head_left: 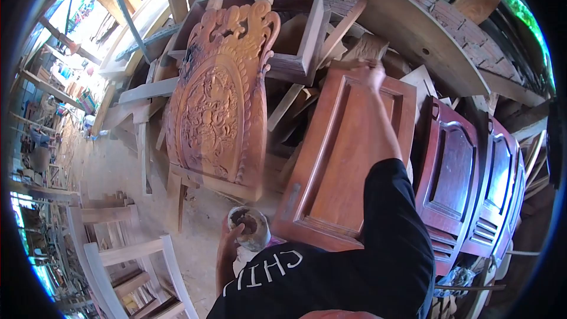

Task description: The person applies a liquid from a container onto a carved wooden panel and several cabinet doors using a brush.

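Right hand [372, 72] up at one o'clock, closed on a brush [361, 50] at the door panel's [339, 159] top edge — left hand [229, 242] grips a small jar [250, 227] at six o'clock, below the carved headboard [221, 97].

Two hands are showing: the left hand [227, 242] is gripping one small container [250, 227] of dark liquid, and the right hand [372, 74] is reaching to the top of one plain panelled door [342, 159]. One carved panel [221, 100] is leaning beside it, and two dark red doors [452, 171] [502, 183] are standing to the right. One pale wooden chair [127, 257] is standing at lower left.
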Motion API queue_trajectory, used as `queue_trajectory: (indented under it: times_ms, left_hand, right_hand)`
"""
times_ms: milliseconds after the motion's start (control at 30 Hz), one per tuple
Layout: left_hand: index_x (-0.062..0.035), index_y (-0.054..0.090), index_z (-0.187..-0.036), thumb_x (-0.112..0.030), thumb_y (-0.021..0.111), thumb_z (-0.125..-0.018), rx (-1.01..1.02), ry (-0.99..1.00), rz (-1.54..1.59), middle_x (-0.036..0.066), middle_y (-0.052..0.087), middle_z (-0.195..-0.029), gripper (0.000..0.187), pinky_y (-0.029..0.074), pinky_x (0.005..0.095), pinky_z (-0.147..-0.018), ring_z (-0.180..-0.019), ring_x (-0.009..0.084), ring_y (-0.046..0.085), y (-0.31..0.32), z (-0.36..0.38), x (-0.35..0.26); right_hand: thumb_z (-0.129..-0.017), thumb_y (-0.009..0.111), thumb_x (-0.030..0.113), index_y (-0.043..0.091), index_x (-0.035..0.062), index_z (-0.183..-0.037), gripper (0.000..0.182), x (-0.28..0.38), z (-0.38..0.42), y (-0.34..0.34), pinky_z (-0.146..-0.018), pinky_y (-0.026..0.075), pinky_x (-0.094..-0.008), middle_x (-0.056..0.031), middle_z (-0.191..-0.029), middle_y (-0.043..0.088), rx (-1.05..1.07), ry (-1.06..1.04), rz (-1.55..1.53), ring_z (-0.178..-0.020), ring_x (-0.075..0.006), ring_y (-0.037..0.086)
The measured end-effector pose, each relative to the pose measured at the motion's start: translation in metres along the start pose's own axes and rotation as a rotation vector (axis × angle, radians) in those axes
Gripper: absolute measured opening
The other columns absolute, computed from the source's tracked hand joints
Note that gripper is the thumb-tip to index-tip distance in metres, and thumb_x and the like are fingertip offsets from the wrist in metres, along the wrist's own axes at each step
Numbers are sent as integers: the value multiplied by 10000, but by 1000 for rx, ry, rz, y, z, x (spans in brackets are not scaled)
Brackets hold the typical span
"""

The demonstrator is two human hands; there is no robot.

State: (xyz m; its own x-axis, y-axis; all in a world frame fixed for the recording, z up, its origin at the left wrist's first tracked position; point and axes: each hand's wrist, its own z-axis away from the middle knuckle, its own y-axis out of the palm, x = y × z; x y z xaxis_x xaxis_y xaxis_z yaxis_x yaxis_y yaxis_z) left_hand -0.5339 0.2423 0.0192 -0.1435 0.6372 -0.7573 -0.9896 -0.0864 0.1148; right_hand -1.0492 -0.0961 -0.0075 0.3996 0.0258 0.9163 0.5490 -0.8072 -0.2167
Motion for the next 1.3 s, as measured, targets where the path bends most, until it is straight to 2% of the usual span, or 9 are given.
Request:
queue_trajectory:
  times_ms: [200,467,567,667,733,800,900,1033,1300]
  left_hand:
    - [-133,330,-1432,-230,668,-769,-20,-71,32,134,506,-1293,750,518,456,-882,-1173,295,532,-5,-2,10]
    - [-101,375,-1402,-195,665,-761,6,-50,60,128,530,-1267,710,510,422,-912,-1148,280,554,3,-4,-8]
    - [-87,386,-1392,-174,664,-759,-2,-40,51,130,539,-1259,697,514,414,-910,-1141,273,561,3,-5,-7]
    - [-90,382,-1400,-160,667,-759,10,-90,51,134,540,-1257,705,513,427,-914,-1146,279,556,5,-4,-12]
    - [-91,374,-1404,-158,666,-758,11,-78,46,136,531,-1266,711,513,428,-912,-1155,280,549,0,-9,-5]
    - [-99,350,-1412,-171,659,-763,-1,-74,40,139,505,-1287,723,513,429,-904,-1170,286,531,-3,-11,-1]
    - [-112,336,-1420,-206,659,-773,23,-80,4,134,497,-1285,729,510,433,-902,-1159,292,530,-4,-8,1]
    - [-117,347,-1406,-245,658,-787,-10,-102,-83,123,504,-1264,704,520,427,-854,-1133,269,539,-1,-6,-2]
    - [-84,377,-1357,-214,596,-856,27,-40,-96,132,537,-1234,561,550,423,-839,-1134,278,576,-4,-11,-3]
  right_hand:
    - [-797,568,95,663,110,-944,176,-27,-11,-26,-775,512,-460,-179,-859,638,534,-694,705,-878,-355,636]
    - [-866,557,170,599,93,-888,91,135,203,-102,-617,548,-359,-57,-786,642,1202,-997,348,-693,-226,648]
    - [-898,592,248,647,81,-1060,240,158,232,-115,-649,553,-369,-94,-932,686,1502,-859,97,-784,-254,671]
    - [-955,574,335,659,63,-975,285,161,200,-105,-738,534,-309,-43,-836,692,2076,137,-197,-823,-150,665]
    - [-930,615,278,677,44,-1013,256,132,140,-83,-703,541,-285,-59,-872,714,1767,-8,398,-800,-130,675]
    - [-876,676,230,686,-17,-959,261,73,66,-70,-598,544,-265,-86,-791,716,1375,241,29,-713,-161,694]
    - [-911,587,272,694,85,-973,225,24,-18,-51,-689,567,-367,-101,-809,718,582,-465,424,-735,-269,706]
    - [-877,576,293,662,125,-963,207,46,3,-27,-752,538,-452,-182,-866,695,444,-374,503,-823,-403,662]
    - [-813,650,288,714,86,-821,212,-45,-61,-107,-660,526,-381,-118,-783,701,315,-10,346,-740,-242,689]
